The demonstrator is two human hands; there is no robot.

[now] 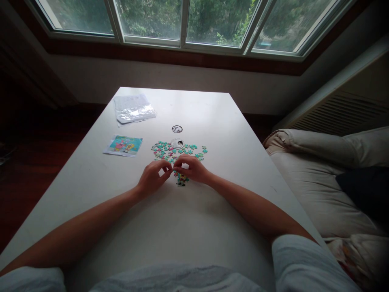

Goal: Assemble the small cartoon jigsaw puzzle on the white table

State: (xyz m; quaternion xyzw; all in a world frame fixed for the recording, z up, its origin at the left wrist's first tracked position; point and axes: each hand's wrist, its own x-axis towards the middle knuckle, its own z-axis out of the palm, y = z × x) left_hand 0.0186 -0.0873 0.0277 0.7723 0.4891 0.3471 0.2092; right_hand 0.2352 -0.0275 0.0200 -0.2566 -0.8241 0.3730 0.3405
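Both hands meet over the middle of a white table [91,182]. My left hand [153,175] is curled, thumb and forefinger pinched towards the right hand. My right hand [192,167] is curled too, its fingertips touching the left ones; a tiny puzzle piece seems to sit between them, too small to make out. Just below the hands lies a small joined cluster of puzzle pieces [181,179]. Beyond the fingers, a loose scatter of teal and pink puzzle pieces [178,150] spreads across the table.
A cartoon picture card [124,145] lies left of the pieces. A clear plastic bag over paper [133,108] sits at the far left. Two round cable grommets [177,129] mark the table's middle. A cream sofa with a dark cushion [331,178] stands on the right, below a window.
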